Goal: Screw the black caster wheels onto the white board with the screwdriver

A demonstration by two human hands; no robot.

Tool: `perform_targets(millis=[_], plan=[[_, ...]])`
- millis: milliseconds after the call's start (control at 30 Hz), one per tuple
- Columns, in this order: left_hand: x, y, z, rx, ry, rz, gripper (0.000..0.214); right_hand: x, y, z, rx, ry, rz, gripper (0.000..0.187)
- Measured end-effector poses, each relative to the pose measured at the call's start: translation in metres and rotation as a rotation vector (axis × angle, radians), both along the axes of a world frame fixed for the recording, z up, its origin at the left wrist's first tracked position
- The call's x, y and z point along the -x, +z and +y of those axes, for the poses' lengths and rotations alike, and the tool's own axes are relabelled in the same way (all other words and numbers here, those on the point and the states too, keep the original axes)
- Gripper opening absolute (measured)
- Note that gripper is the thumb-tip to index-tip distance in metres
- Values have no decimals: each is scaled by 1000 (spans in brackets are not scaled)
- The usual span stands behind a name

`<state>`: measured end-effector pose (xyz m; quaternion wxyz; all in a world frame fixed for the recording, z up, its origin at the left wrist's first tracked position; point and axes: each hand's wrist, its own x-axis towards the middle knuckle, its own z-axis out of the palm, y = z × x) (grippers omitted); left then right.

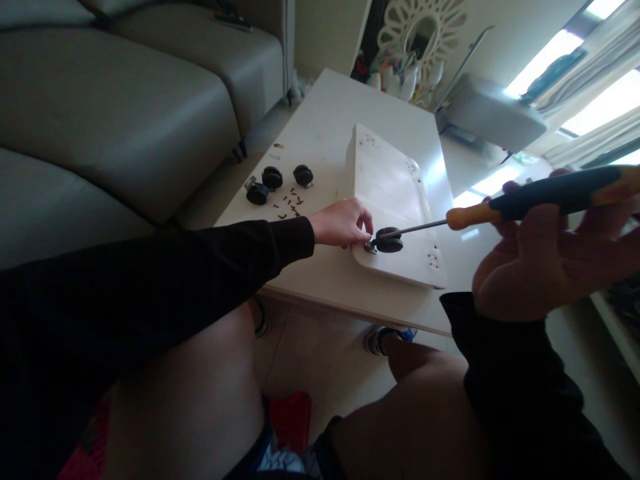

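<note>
My right hand [530, 267] is wrapped round the orange and black handle of a screwdriver [545, 197]. Its thin shaft points left, with the tip by a black caster wheel [389, 240] on the near left corner of a white plastic panel [390, 193]. At the caster's metal mounting plate [371, 247], the fingers of my left hand [345, 223] are pinched together. Whether a screw is between them is too small to see. Groups of holes show at the panel's other corners.
Loose screws [293, 202] lie on the white table [320, 133], left of the panel. Near them are more black casters [273, 177]. A grey sofa [125, 87] runs along the left. Vases [407, 83] and a round white-framed mirror [423, 33] stand beyond the table.
</note>
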<state>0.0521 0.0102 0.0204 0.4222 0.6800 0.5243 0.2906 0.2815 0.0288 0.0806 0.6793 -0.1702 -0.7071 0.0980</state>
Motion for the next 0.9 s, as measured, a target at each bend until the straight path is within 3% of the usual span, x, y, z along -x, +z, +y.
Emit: perform_targets(millis=[167,500,767,900], plan=[[0,1,-1,-4,-4,0,12,0,1,-11,116,-160,-42,42],[0,-1,1,-40,25,14,11,-9,2,-3,64,-127,-63,45],[5,1,4,-1,47,-72,11,-1,0,-10,134,-193,-63,42],[18,1,10,24,111,-159,15,-5,-5,4,-9,-87,-52,55]])
